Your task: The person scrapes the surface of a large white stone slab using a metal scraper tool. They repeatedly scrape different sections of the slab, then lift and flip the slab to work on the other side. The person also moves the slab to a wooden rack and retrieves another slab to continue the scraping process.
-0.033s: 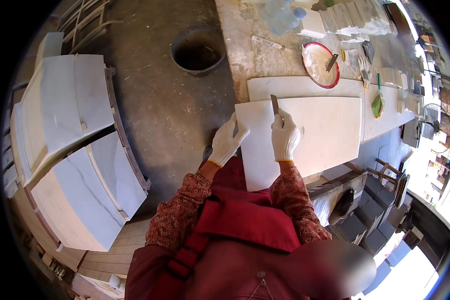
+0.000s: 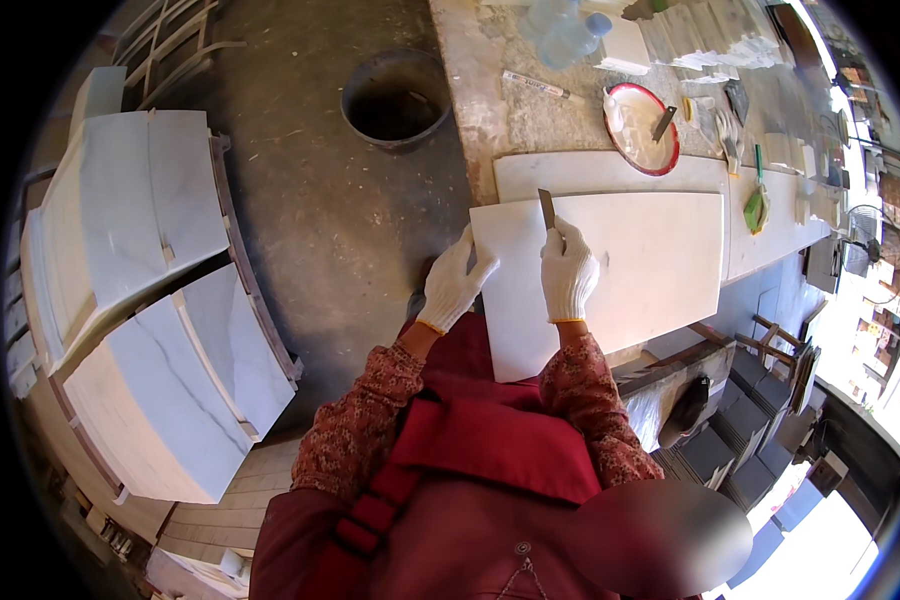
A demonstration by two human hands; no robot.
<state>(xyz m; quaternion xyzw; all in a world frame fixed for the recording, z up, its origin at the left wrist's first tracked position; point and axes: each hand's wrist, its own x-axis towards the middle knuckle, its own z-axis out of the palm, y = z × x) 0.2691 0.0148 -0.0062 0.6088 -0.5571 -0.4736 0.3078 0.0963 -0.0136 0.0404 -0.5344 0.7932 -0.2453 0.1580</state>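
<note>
A pale, smooth rectangular stone slab [image 2: 650, 250] lies in front of me, jutting past the worktable's left end towards my body. My left hand [image 2: 457, 282], in a white knit glove, grips the slab's left edge, with the fingers partly hidden beside it. My right hand [image 2: 570, 268], gloved the same way, is closed around a flat metal scraper blade [image 2: 546, 208] over the slab's left part. The blade points away from me, its tip near the slab's far edge. Under this slab, another pale slab [image 2: 560, 176] shows along the far side.
On the worktable [image 2: 485, 110] stand a red-rimmed bowl [image 2: 625, 112] of pale paste with a spatula in it, a marker [image 2: 536, 85] and a plastic bottle [image 2: 568, 45]. A green-handled brush [image 2: 756, 208] lies right. A dark bucket [image 2: 396, 100] and stacked marble slabs [image 2: 180, 385] are left.
The scraper blade and my right hand have shifted very slightly to the left. My left hand and the slab stay where they were.
</note>
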